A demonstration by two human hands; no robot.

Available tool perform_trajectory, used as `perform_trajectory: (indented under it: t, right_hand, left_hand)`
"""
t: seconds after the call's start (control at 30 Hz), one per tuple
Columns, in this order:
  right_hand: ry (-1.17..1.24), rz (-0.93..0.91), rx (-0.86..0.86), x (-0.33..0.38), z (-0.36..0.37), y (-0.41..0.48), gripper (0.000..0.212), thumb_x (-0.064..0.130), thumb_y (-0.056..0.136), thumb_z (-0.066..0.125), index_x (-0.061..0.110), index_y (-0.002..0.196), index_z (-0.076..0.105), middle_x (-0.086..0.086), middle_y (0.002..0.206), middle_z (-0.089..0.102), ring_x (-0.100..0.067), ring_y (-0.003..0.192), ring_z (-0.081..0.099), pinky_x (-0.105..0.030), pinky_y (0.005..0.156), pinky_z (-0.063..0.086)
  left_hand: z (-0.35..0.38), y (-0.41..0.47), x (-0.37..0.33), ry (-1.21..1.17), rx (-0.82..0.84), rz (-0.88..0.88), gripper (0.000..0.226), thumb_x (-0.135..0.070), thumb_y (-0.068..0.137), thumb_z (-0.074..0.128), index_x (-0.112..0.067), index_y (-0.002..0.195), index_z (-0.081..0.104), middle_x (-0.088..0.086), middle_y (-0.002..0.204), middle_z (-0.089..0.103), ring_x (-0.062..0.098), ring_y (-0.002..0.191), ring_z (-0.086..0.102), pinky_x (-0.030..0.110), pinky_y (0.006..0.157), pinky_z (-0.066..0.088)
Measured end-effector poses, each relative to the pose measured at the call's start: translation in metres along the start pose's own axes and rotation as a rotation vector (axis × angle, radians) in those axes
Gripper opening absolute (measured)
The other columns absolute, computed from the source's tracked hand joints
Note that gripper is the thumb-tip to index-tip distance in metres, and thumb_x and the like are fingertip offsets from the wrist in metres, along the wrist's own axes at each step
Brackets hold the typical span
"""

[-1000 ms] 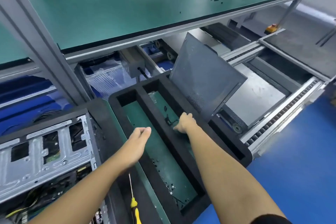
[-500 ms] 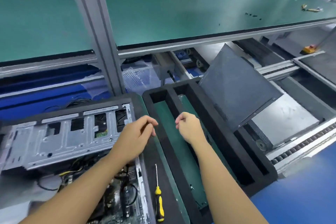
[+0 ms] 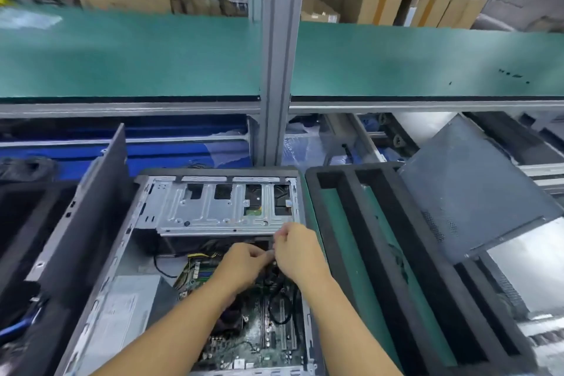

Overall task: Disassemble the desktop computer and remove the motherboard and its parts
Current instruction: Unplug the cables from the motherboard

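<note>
An open desktop computer case [image 3: 143, 253] lies on its side in front of me. Its silver drive cage [image 3: 213, 207] spans the far end, and the green motherboard [image 3: 262, 336] with black cables shows at the near end. My left hand [image 3: 241, 268] and my right hand [image 3: 296, 253] meet over the case just below the drive cage, fingers curled and pinching something small and dark between them, probably a cable or connector. A grey power supply [image 3: 125, 311] sits at the left inside the case.
A black foam tray [image 3: 393, 268] with long green-bottomed slots lies to the right of the case. A dark side panel [image 3: 476, 195] leans at the far right, another panel [image 3: 88, 207] stands at the left. A grey post [image 3: 277, 70] and green shelf [image 3: 122, 55] rise behind.
My view swung left from the foam tray to the computer case. Both hands left the tray and came together inside the case under the drive cage.
</note>
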State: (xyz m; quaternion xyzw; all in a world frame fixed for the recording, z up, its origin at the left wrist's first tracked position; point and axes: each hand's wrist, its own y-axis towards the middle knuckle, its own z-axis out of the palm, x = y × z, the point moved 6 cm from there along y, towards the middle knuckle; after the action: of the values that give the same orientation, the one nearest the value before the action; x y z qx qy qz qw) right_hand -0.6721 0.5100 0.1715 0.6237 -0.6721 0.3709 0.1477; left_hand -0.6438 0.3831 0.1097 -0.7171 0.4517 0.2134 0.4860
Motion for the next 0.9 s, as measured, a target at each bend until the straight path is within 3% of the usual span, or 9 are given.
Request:
perform_trajectory:
  t: [0.1, 0.2, 0.3, 0.47, 0.6, 0.67, 0.77, 0.83, 0.9]
  right_hand:
    - [-0.114, 0.018, 0.016, -0.004, 0.009, -0.012, 0.022, 0.012, 0.099, 0.042, 0.008, 0.113, 0.06, -0.011, 0.113, 0.064, -0.028, 0.094, 0.065, -0.03, 0.071, 0.051]
    - [-0.16, 0.016, 0.038, -0.008, 0.016, -0.021, 0.023, 0.012, 0.1, 0.041, 0.008, 0.117, 0.057, -0.011, 0.117, 0.062, -0.026, 0.091, 0.061, -0.026, 0.068, 0.043]
    - [-0.157, 0.032, 0.052, -0.011, 0.02, -0.029, 0.025, 0.016, 0.103, 0.038, 0.007, 0.119, 0.055, -0.013, 0.119, 0.062, -0.028, 0.089, 0.059, -0.027, 0.067, 0.042]
    - [-0.111, 0.063, 0.082, -0.015, 0.029, -0.033, 0.033, 0.025, 0.106, 0.034, 0.009, 0.132, 0.049, -0.011, 0.127, 0.059, -0.025, 0.11, 0.059, -0.028, 0.078, 0.043]
    - [0.134, 0.087, 0.039, -0.018, 0.038, -0.037, 0.035, 0.028, 0.103, 0.044, 0.017, 0.136, 0.039, 0.007, 0.104, 0.062, -0.01, 0.088, 0.06, -0.027, 0.07, 0.043]
    - [0.254, 0.12, 0.051, -0.02, 0.044, -0.041, 0.028, 0.031, 0.101, 0.048, 0.02, 0.126, 0.046, 0.008, 0.104, 0.064, -0.004, 0.087, 0.061, -0.023, 0.07, 0.048]
    - [0.435, 0.121, 0.134, -0.022, 0.055, -0.045, 0.029, 0.034, 0.101, 0.049, 0.019, 0.126, 0.049, 0.006, 0.111, 0.065, -0.008, 0.087, 0.071, -0.028, 0.079, 0.056]
    - [0.436, 0.102, 0.193, -0.02, 0.062, -0.05, 0.026, 0.034, 0.101, 0.05, 0.028, 0.126, 0.047, 0.013, 0.115, 0.063, 0.001, 0.089, 0.069, -0.021, 0.077, 0.053]
    - [0.437, 0.102, 0.226, -0.02, 0.069, -0.056, 0.023, 0.022, 0.099, 0.049, 0.032, 0.119, 0.052, 0.016, 0.114, 0.065, 0.005, 0.098, 0.064, -0.02, 0.085, 0.048]
  left_hand:
    - [0.009, -0.001, 0.005, -0.227, 0.045, -0.033, 0.026, -0.016, 0.093, 0.063, 0.0, 0.075, 0.073, 0.007, 0.063, 0.063, 0.016, 0.054, 0.052, 0.029, 0.057, 0.042]
    - [0.012, -0.004, 0.004, -0.255, 0.049, -0.018, 0.037, -0.018, 0.095, 0.064, -0.01, 0.06, 0.072, 0.006, 0.06, 0.063, 0.016, 0.053, 0.055, 0.027, 0.053, 0.045]
    - [0.009, -0.006, -0.002, -0.253, 0.01, 0.02, 0.05, -0.02, 0.097, 0.063, -0.019, 0.046, 0.061, 0.003, 0.056, 0.058, 0.014, 0.048, 0.049, 0.022, 0.048, 0.039]
    - [0.026, -0.023, 0.008, -0.046, 0.095, 0.085, 0.043, -0.013, 0.095, 0.053, -0.028, 0.059, 0.069, -0.009, 0.06, 0.067, 0.001, 0.056, 0.055, 0.018, 0.051, 0.038]
    - [-0.009, -0.017, 0.001, 0.028, 0.026, 0.215, 0.021, -0.025, 0.091, 0.066, -0.028, 0.074, 0.077, -0.01, 0.074, 0.074, 0.007, 0.073, 0.067, 0.025, 0.067, 0.05]
    - [-0.02, -0.016, 0.0, 0.051, 0.128, 0.241, 0.015, -0.03, 0.09, 0.07, -0.033, 0.078, 0.079, -0.016, 0.078, 0.074, 0.001, 0.077, 0.068, 0.022, 0.071, 0.051]
    - [-0.026, -0.016, 0.006, -0.013, 0.22, 0.22, 0.008, -0.037, 0.087, 0.073, -0.038, 0.085, 0.08, -0.019, 0.085, 0.075, 0.001, 0.086, 0.069, 0.024, 0.082, 0.052]
    - [-0.035, -0.012, 0.008, -0.046, 0.224, 0.218, 0.008, -0.038, 0.087, 0.073, -0.038, 0.084, 0.08, -0.016, 0.083, 0.075, 0.003, 0.081, 0.068, 0.023, 0.077, 0.051]
    - [-0.045, -0.008, 0.011, -0.094, 0.236, 0.187, 0.015, -0.034, 0.091, 0.069, -0.03, 0.081, 0.079, -0.006, 0.073, 0.072, 0.011, 0.067, 0.062, 0.03, 0.07, 0.051]
